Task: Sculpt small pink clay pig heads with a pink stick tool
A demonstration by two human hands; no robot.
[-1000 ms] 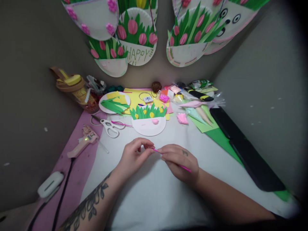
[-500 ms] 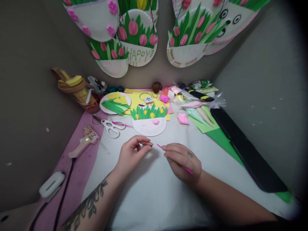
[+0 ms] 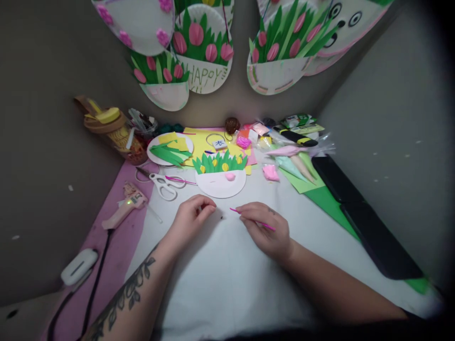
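Observation:
My right hand (image 3: pixel 266 229) is closed in a pinch around a thin pink modelling tool (image 3: pixel 268 227), whose tip points left past my fingertips. Opposite it, my left hand (image 3: pixel 194 213) has its thumb and fingers curled together, with nothing visible in them. A tiny dark bit (image 3: pixel 222 217) lies on the white table surface between the hands, just off my left fingertips. Beyond them is a half-round paper plate craft (image 3: pixel 220 187) with green paper grass and yellow buds. A pink clay lump (image 3: pixel 230 176) sits on its white front.
White scissors (image 3: pixel 166 184) and a pink glue gun (image 3: pixel 126 206) lie left. An oval plate (image 3: pixel 152 154) holds green and yellow paper. Pink clay (image 3: pixel 270 173) and piping bags (image 3: pixel 293 166) are at the right, near a long black object (image 3: pixel 377 232). Plate crafts (image 3: pixel 208 71) hang behind.
My left fingers have let go of the small dark bit, which now rests on the table. That hand has drawn slightly left. My right hand has shifted a little up and left with the tool.

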